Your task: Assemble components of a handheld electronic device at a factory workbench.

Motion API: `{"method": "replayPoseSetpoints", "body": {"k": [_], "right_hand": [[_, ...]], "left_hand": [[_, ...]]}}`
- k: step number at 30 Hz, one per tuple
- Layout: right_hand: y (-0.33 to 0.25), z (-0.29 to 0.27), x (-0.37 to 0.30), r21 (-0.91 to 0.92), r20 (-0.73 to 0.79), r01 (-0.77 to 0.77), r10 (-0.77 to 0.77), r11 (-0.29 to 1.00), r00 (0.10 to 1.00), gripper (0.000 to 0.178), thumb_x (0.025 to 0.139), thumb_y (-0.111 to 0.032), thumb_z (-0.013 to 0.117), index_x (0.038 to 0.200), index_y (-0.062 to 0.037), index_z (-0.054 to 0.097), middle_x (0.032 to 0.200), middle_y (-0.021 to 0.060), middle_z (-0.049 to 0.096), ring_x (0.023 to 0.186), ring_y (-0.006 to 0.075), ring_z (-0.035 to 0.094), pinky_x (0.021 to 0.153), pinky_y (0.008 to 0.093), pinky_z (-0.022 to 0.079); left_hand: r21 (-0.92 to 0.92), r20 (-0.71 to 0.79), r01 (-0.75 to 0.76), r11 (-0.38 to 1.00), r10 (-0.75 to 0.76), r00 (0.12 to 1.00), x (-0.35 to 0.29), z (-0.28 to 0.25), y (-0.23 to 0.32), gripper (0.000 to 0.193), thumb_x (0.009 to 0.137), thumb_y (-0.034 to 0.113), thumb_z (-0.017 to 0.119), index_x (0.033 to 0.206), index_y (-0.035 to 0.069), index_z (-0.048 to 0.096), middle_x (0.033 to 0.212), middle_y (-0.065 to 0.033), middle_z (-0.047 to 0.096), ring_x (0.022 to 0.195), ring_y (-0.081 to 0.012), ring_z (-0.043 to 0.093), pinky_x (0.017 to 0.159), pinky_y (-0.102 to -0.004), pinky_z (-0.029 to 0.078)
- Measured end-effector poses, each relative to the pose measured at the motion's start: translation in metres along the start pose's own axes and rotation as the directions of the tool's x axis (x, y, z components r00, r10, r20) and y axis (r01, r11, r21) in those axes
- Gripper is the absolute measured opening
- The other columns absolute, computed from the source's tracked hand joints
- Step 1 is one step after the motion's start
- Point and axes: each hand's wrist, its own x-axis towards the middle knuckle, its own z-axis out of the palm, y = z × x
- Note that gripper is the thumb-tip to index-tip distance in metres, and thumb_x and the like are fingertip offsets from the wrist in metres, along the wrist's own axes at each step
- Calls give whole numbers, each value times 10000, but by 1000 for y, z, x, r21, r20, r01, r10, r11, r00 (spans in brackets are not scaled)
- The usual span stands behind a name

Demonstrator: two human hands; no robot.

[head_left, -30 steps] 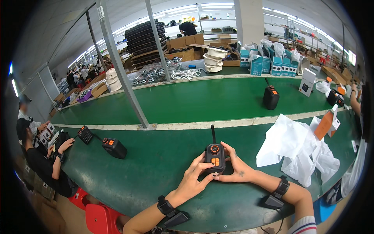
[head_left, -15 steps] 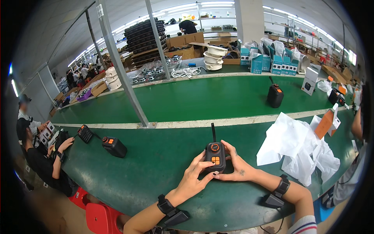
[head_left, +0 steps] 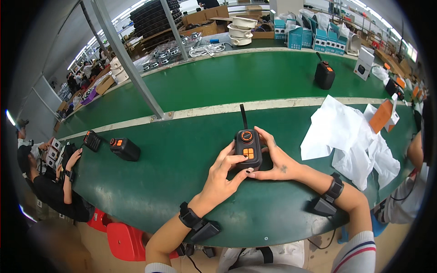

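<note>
On the green table between my hands stands a small black box-shaped device [head_left: 248, 164] with an orange-ringed dial, a block of orange buttons and a black strap sticking up at its far end. My left hand [head_left: 223, 170] grips its left side, a fingertip on the orange buttons and the thumb at the near edge. Along the right side curls my right hand [head_left: 276, 160], its thumb reaching the near edge by the left thumb. Both wrists wear black bands with small black boxes.
To the left stands a similar black device [head_left: 125, 149]; beyond it, a co-worker's hand [head_left: 73, 158] is near another [head_left: 92, 141]. White wrapping sheets [head_left: 330, 129] and an orange-and-white carton [head_left: 383, 116] lie right. Past the pale ledge [head_left: 200, 110], another device [head_left: 324, 75] stands. A metal post [head_left: 129, 61] rises left.
The whole view has tipped downward, so the table and hands sit higher in the picture. My hands keep their hold on the device, with the left fingertip still on the buttons.
</note>
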Motion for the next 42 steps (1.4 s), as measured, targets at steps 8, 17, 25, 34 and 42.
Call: {"method": "replayPoseSetpoints", "body": {"k": [8, 17, 25, 34, 42], "right_hand": [[1, 1, -3, 2, 6, 4, -4, 1000, 1000, 1098, 720, -292, 804, 1467, -64, 31, 1390, 227, 325, 1274, 358, 395, 1018, 445, 378], [1, 3, -3, 4, 3, 7, -7, 1000, 1000, 1102, 715, -290, 808, 1467, -66, 34, 1389, 231, 323, 1272, 357, 396, 1015, 448, 384], [0, 4, -3, 4, -1, 16, -16, 1000, 1000, 1100, 715, -287, 808, 1467, -66, 36, 1388, 231, 325, 1268, 356, 403, 1012, 447, 388], [0, -1, -3, -26, -8, 3, -3, 1000, 1000, 1095, 724, -303, 794, 1468, -62, 27, 1386, 236, 320, 1273, 365, 394, 1021, 451, 378], [1, 3, 2, -246, -111, 110, -140, 963, 984, 1057, 633, -330, 818, 1427, -6, 200, 1360, 251, 325, 1260, 394, 380, 1053, 449, 329]], "left_hand": [[-26, -17, -3, 1000, 3, 1000, -4, 3, -2, 341, 825, 72, 692, 1111, 67, 506, 1375, -258, 383, 1137, -348, 563, 832, -400, 566], [-43, -25, 12, 999, -13, 1000, -4, 2, 0, 338, 819, 76, 699, 1107, 62, 523, 1373, -265, 376, 1120, -364, 572, 851, -402, 558], [-67, -18, 10, 998, -11, 1000, -5, 2, -1, 341, 818, 68, 698, 1108, 56, 520, 1381, -275, 369, 1130, -370, 567, 868, -409, 550], [-65, -24, 1, 998, -3, 1000, 1, 5, -1, 348, 819, 81, 703, 1111, 52, 517, 1381, -275, 371, 1109, -366, 581, 864, -408, 552], [29, -35, -11, 1000, 12, 999, -8, 0, -9, 366, 797, 48, 700, 1121, 82, 534, 1395, -248, 378, 1196, -335, 523, 866, -363, 541]]}}
